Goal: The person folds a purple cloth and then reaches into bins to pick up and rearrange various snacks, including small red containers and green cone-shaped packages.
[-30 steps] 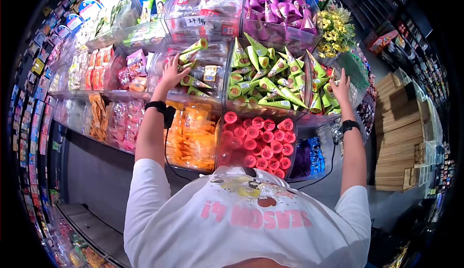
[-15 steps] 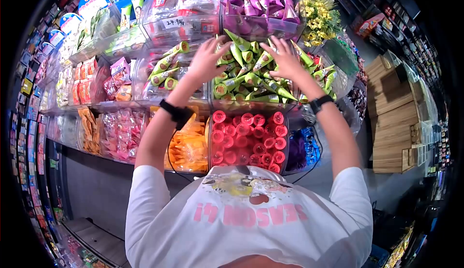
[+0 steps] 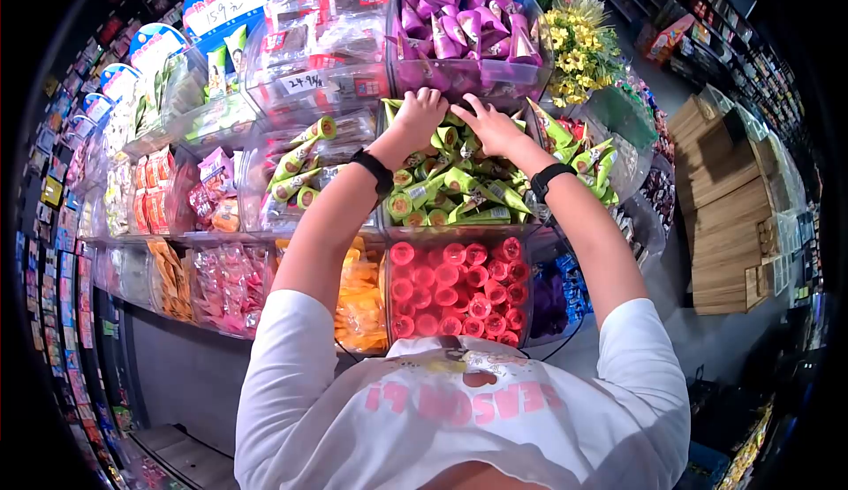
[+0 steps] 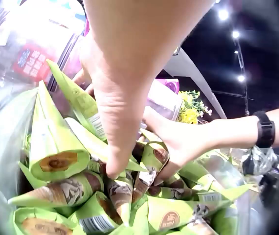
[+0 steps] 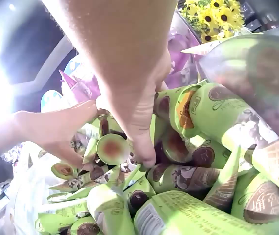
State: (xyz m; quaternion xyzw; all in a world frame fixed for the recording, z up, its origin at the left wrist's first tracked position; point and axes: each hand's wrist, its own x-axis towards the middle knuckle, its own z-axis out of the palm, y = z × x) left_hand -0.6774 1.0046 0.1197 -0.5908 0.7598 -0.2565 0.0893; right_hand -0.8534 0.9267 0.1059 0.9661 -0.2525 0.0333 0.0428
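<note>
Both hands are down among green cone-shaped snack packs (image 3: pixel 464 185) that fill a clear bin in the middle row. My left hand (image 3: pixel 417 124) reaches over the back left of the pile; in the left wrist view its straight thumb (image 4: pixel 115 152) points down onto the cones, and its other fingers are partly hidden behind them. Close beside it, my right hand (image 3: pixel 495 130) touches the back of the same pile. Its thumb (image 5: pixel 142 147) extends down between cones in the right wrist view. Neither hand lifts a cone clear of the heap.
Behind stands a bin of purple cones (image 3: pixel 468 31), with yellow flowers (image 3: pixel 579 53) to its right. Red-capped tubes (image 3: pixel 455 291) fill the bin in front, with orange packets (image 3: pixel 360 300) beside them. A few green cones (image 3: pixel 296 172) lie on packets in the bin to the left.
Both hands have come inward from the bins on either side to the middle green-cone bin. They have since moved closer together and lowered into its back part.
</note>
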